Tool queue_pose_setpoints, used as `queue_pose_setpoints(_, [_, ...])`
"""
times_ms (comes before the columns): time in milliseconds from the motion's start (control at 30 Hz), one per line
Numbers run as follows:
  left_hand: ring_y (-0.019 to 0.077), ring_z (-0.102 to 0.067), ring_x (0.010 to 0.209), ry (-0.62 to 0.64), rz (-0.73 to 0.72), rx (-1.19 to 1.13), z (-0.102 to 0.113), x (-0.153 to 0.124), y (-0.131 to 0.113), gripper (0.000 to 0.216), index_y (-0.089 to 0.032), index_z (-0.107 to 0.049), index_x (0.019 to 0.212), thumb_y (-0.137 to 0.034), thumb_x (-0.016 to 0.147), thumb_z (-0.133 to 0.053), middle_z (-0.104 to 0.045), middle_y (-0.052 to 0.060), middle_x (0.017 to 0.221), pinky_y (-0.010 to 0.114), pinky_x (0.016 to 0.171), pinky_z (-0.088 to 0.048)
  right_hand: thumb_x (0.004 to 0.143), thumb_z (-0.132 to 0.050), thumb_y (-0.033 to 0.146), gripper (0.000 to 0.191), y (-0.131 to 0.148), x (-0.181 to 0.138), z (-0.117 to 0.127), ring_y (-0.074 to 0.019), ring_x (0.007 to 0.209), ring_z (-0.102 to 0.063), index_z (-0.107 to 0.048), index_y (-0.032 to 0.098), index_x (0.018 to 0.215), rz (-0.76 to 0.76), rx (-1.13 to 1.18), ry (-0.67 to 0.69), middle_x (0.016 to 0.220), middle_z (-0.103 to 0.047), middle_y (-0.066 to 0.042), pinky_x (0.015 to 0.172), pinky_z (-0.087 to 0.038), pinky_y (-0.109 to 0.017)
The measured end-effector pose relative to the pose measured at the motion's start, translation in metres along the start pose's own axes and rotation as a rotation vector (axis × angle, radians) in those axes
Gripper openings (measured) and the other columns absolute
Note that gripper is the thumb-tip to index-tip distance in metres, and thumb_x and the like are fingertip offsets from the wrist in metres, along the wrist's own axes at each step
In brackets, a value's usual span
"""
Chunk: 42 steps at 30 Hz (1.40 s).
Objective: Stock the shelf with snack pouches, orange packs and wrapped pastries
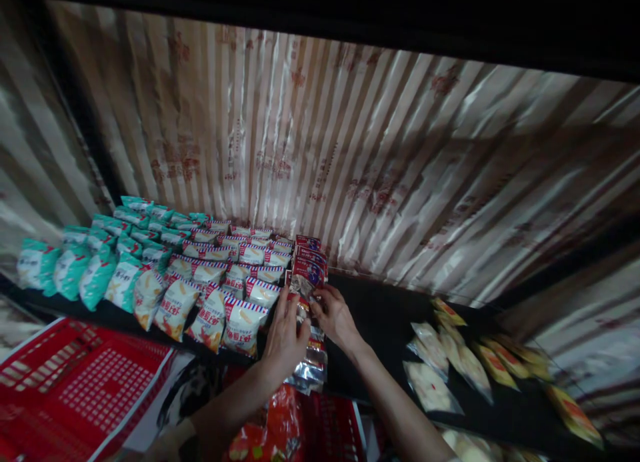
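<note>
A heap of glossy red-orange bags lies closest, low in the middle of the view, with a red plastic basket to its left below the shelf edge. Both forearms reach up past them to a black shelf. The left hand is spread open, fingers stretched upward and laid flat against the left side of the front of a short row of dark red packets. The right hand meets the same row from the right, its fingers bent around the edge of the frontmost packet, pinching it. The row stands upright at the middle of the shelf, running back towards the striped paper lining behind. Just below the hands, silver foil packets hang over the shelf's front edge. Touching the row on its left are ranks of white-and-orange packets with striped tops, and further left stand teal packets. Well apart on the right, pale clear packets and yellow-orange packets lie flat and loose on the shelf.
</note>
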<state>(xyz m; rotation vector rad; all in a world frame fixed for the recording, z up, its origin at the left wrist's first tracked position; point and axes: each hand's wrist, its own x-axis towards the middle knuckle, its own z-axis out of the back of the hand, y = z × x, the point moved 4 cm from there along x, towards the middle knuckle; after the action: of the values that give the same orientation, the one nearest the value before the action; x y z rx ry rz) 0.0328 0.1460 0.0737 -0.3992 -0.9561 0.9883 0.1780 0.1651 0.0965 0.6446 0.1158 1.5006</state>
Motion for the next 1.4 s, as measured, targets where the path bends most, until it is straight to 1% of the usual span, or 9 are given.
queue_pose_setpoints(67, [0.0256, -0.031, 0.133, -0.001, 0.008, 0.002, -0.003, 0.002, 0.003, 0.048, -0.010, -0.038, 0.131, -0.022, 0.085, -0.042, -0.032, 0.018, 0.144, 0.045, 0.106, -0.037, 0.081, -0.050, 0.030, 0.022, -0.002, 0.000, 0.000, -0.0256, 0.114, -0.051, -0.064, 0.020, 0.094, -0.031, 0.020, -0.024, 0.123, -0.052, -0.012, 0.098, -0.042, -0.040])
queue_pose_setpoints(200, [0.0244, -0.035, 0.131, 0.027, -0.014, 0.026, -0.008, 0.003, 0.007, 0.048, -0.008, -0.039, 0.130, -0.020, 0.084, -0.042, -0.041, 0.018, 0.139, 0.045, 0.106, -0.036, 0.081, -0.049, 0.030, 0.020, -0.004, 0.000, -0.002, -0.0241, 0.111, -0.053, -0.062, 0.019, 0.092, -0.037, 0.115, 0.017, 0.121, -0.052, -0.013, 0.095, -0.045, -0.038])
queue_pose_setpoints(333, [0.0245, -0.038, 0.129, 0.040, -0.031, 0.036, -0.008, 0.003, 0.007, 0.047, -0.011, -0.043, 0.127, -0.014, 0.080, -0.043, -0.038, 0.016, 0.141, 0.045, 0.105, -0.038, 0.079, -0.050, 0.028, 0.020, -0.010, -0.001, -0.003, -0.0216, 0.106, -0.056, -0.060, 0.020, 0.094, -0.040, 0.162, 0.000, 0.119, -0.052, -0.011, 0.092, -0.046, -0.036])
queue_pose_setpoints(467, [0.0254, -0.033, 0.132, 0.017, -0.038, 0.034, -0.005, 0.001, 0.004, 0.042, -0.015, -0.049, 0.120, -0.011, 0.079, -0.045, -0.030, 0.013, 0.146, 0.043, 0.106, -0.037, 0.077, -0.051, 0.028, 0.036, -0.015, -0.001, -0.007, -0.0213, 0.109, -0.054, -0.055, 0.019, 0.112, -0.036, 0.158, -0.020, 0.120, -0.053, -0.011, 0.096, -0.044, -0.036])
queue_pose_setpoints(667, [0.0250, -0.032, 0.133, 0.041, -0.002, 0.020, -0.004, 0.002, 0.003, 0.045, -0.015, -0.047, 0.123, -0.009, 0.078, -0.045, -0.028, 0.013, 0.147, 0.042, 0.106, -0.037, 0.081, -0.048, 0.034, 0.048, -0.008, 0.015, -0.003, -0.0260, 0.131, -0.033, -0.052, 0.013, 0.123, -0.094, 0.003, 0.009, 0.139, -0.038, -0.014, 0.107, -0.030, -0.039])
queue_pose_setpoints(833, [0.0237, -0.028, 0.135, 0.110, 0.039, 0.003, -0.003, 0.005, 0.000, 0.046, -0.011, -0.047, 0.123, -0.009, 0.078, -0.043, -0.030, 0.014, 0.145, 0.040, 0.108, -0.033, 0.082, -0.044, 0.053, 0.062, -0.001, 0.046, -0.007, -0.0271, 0.138, -0.017, -0.040, 0.020, 0.135, -0.205, -0.087, 0.108, 0.147, -0.028, -0.010, 0.110, -0.019, -0.043])
queue_pose_setpoints(967, [0.0219, -0.032, 0.133, 0.134, 0.087, -0.012, -0.003, 0.008, 0.001, 0.048, -0.009, -0.047, 0.123, -0.008, 0.075, -0.043, -0.035, 0.016, 0.141, 0.037, 0.109, -0.033, 0.079, -0.044, 0.061, 0.073, -0.002, 0.059, -0.022, -0.0325, 0.138, -0.013, -0.031, 0.025, 0.141, -0.339, -0.087, 0.227, 0.151, -0.015, -0.010, 0.107, -0.022, -0.046])
queue_pose_setpoints(1133, [0.0229, -0.033, 0.132, 0.193, 0.143, -0.027, -0.003, 0.011, 0.007, 0.047, -0.009, -0.048, 0.121, -0.009, 0.075, -0.044, -0.037, 0.016, 0.140, 0.040, 0.108, -0.034, 0.080, -0.043, 0.061, 0.071, 0.005, 0.062, -0.031, -0.0328, 0.138, -0.011, -0.032, 0.026, 0.140, -0.323, -0.115, 0.279, 0.152, -0.013, -0.010, 0.107, -0.020, -0.042])
queue_pose_setpoints(1400, [0.0235, -0.032, 0.133, 0.223, 0.157, -0.027, -0.007, 0.007, 0.009, 0.045, -0.008, -0.047, 0.123, -0.017, 0.079, -0.044, -0.037, 0.017, 0.141, 0.040, 0.110, -0.030, 0.078, -0.046, 0.060, 0.070, 0.005, 0.060, -0.032, -0.0361, 0.137, -0.014, -0.031, 0.031, 0.139, -0.367, -0.146, 0.314, 0.153, -0.006, -0.005, 0.103, -0.027, -0.042])
